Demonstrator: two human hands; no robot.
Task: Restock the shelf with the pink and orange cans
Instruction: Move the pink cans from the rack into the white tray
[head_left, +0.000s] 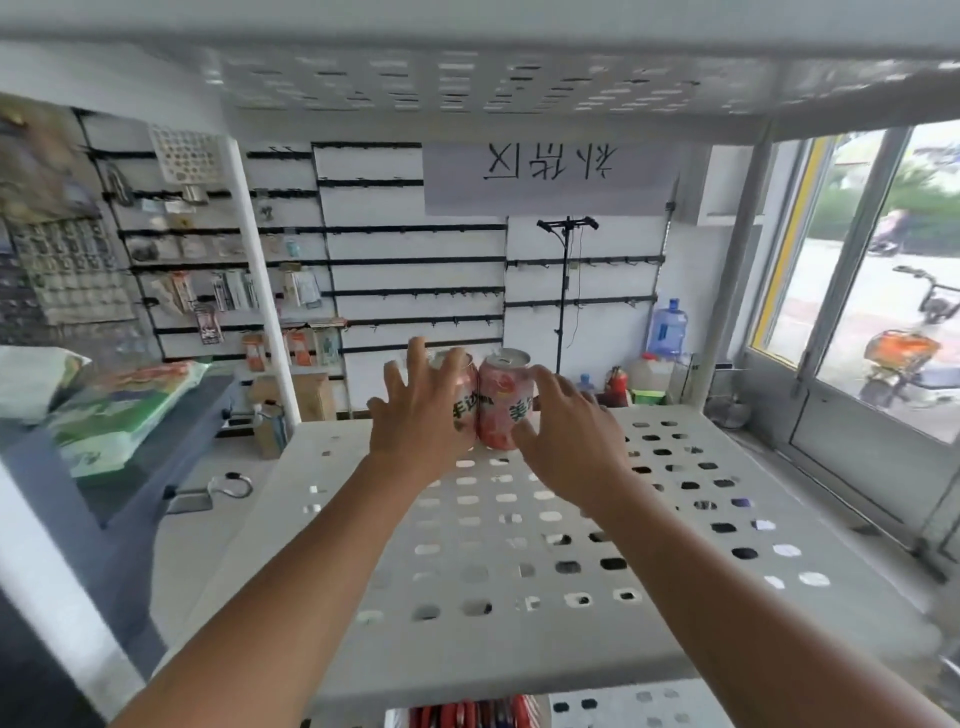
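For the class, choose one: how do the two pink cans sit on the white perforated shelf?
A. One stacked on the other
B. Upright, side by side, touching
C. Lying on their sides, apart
B: the left can and the right can both stand upright on the shelf, their sides touching.

Hands (415, 421) on two upright cans (501, 410); shelf (675, 519)
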